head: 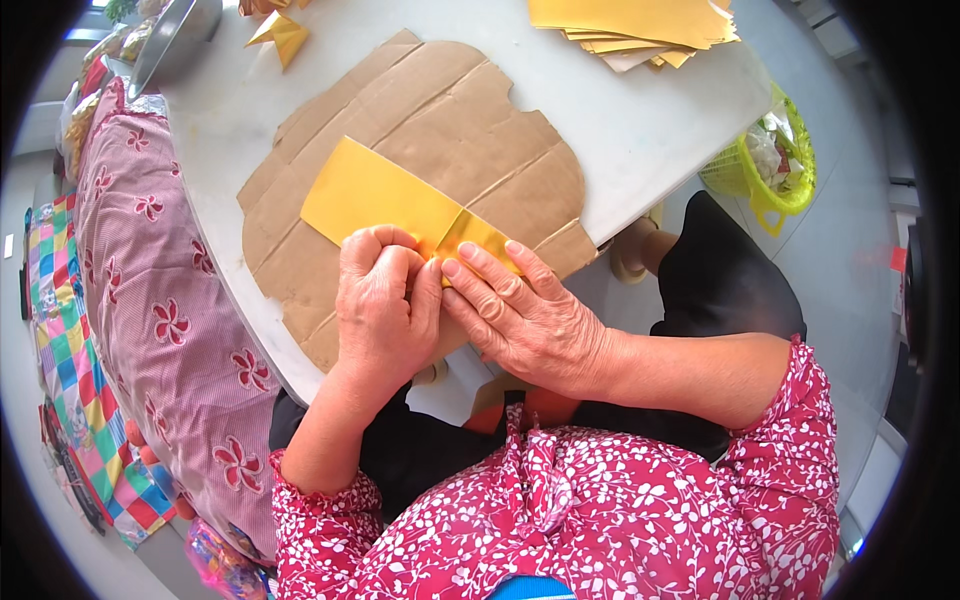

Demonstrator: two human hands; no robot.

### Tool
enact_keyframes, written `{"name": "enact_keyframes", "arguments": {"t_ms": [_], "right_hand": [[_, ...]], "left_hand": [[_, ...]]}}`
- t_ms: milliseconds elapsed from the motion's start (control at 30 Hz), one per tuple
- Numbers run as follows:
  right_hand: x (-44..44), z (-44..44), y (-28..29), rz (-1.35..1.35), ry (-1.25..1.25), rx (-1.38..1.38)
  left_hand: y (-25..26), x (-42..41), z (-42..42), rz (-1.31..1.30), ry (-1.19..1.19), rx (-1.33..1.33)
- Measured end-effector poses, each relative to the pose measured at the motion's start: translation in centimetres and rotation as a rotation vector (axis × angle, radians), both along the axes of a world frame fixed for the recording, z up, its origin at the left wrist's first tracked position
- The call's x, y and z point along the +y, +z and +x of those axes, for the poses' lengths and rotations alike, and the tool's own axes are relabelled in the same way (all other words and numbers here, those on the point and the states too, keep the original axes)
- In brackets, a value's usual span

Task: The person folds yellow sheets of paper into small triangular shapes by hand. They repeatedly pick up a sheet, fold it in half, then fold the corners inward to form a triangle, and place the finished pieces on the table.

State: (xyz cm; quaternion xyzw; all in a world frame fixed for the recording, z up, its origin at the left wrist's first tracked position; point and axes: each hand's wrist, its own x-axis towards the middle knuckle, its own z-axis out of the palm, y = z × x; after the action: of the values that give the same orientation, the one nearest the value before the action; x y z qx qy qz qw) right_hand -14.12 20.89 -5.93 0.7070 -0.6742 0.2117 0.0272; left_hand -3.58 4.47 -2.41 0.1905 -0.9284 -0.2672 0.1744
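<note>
A yellow-gold sheet of paper (pixel 379 193) lies on a cut piece of brown cardboard (pixel 465 127), with a crease running across it near its right part. My left hand (pixel 386 300) pinches the paper's near edge between thumb and curled fingers. Flat over the right part of the sheet rests my right hand (pixel 517 307), its fingers spread a little and pressing the paper down. The near edge of the paper is hidden under both hands.
On the white table (pixel 637 142), a stack of gold paper sheets (pixel 637 26) lies at the far right. A folded gold paper piece (pixel 281 37) sits at the far left by a metal bowl (pixel 169 45). A yellow-green basket (pixel 780 165) holding waste stands beyond the right edge; patterned fabric (pixel 169 322) covers something left.
</note>
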Motion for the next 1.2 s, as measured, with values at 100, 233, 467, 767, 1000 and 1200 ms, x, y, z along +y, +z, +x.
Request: {"name": "enact_keyframes", "arguments": {"t_ms": [100,233,467,767,1000,1200], "right_hand": [[0.0,-0.1,0.0,0.007,0.005,0.004],[0.0,-0.1,-0.1,0.001,-0.003,-0.003],[-0.1,0.1,-0.4,-0.034,-0.033,0.022],[-0.3,0.3,-0.7,-0.083,-0.042,0.096],[-0.6,0.4,-0.4,-0.107,-0.057,0.141],[-0.7,0.3,-0.5,-0.166,-0.069,0.122]], "left_hand": [[0.0,0.1,-0.1,0.016,0.006,0.001],[0.1,0.0,-0.2,0.005,0.001,-0.005],[0.0,0.0,-0.3,-0.035,-0.013,-0.008],[-0.4,0.3,-0.2,-0.117,-0.011,-0.009],[-1.2,0.4,0.1,-0.176,0.022,0.109],[-0.5,2.3,2.3,-0.513,-0.099,0.050]]}}
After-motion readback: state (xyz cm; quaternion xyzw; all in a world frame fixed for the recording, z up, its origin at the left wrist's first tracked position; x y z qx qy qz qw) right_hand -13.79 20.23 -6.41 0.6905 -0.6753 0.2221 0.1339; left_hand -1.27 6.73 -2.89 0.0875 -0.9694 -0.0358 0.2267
